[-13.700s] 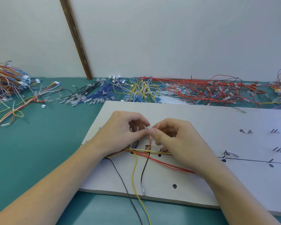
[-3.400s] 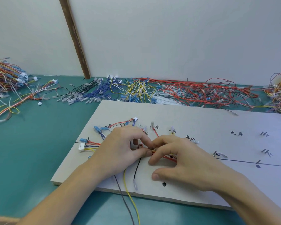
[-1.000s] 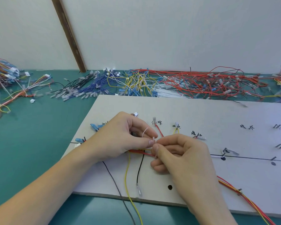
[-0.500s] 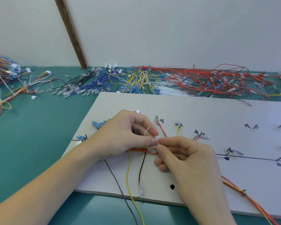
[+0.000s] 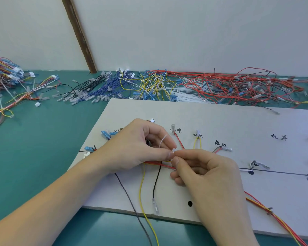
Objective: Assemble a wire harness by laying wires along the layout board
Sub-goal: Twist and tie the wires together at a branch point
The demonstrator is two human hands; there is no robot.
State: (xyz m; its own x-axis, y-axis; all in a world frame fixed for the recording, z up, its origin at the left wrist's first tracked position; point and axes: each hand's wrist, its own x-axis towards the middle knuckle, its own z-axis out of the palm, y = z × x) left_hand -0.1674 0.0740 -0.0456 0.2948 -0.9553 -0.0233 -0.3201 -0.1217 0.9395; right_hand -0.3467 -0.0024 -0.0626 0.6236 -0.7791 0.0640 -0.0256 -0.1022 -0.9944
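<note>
Left hand [image 5: 133,150] pinches a thin white cable tie [image 5: 163,140] looped over the red-and-yellow wire bundle [image 5: 156,163] on the layout board [image 5: 220,119]; right hand [image 5: 201,167] pinches the tie's end at the same spot, fingertips touching. Step looks like binding the trunk. Next, likely: pull the tail snug without dragging branch wires off their marks.

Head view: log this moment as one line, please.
stage: tying bundle | left hand: pinches white cable tie | right hand: pinches tie end | wire bundle: on layout board
</note>
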